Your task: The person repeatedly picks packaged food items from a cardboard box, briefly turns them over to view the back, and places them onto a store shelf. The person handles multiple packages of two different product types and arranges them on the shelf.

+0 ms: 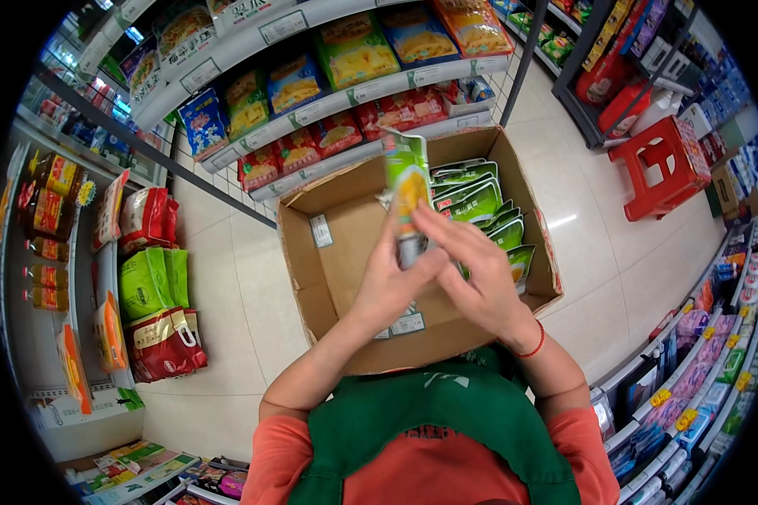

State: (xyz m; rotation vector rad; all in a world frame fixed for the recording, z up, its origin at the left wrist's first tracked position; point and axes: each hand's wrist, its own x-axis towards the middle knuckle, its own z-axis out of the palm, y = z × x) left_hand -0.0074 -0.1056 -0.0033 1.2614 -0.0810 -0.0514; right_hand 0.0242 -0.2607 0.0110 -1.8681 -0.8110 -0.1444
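Observation:
My left hand grips the lower end of an upright green food packet with a yellow picture on its front. The fingers of my right hand press against the packet's right side; its thumb side lies close to my left thumb. Part of the packet is blurred, and whether there is more than one I cannot tell. Both hands are above an open cardboard box. Along the box's right side stand several similar green packets, partly hidden by my right hand. Price labels lie on the box's bottom.
Ahead is a shelf rack with bagged foods and red packets. Large bags and bottles line the left. A red plastic stool stands at the right on the tiled floor, near curved-looking shelves of packaged goods.

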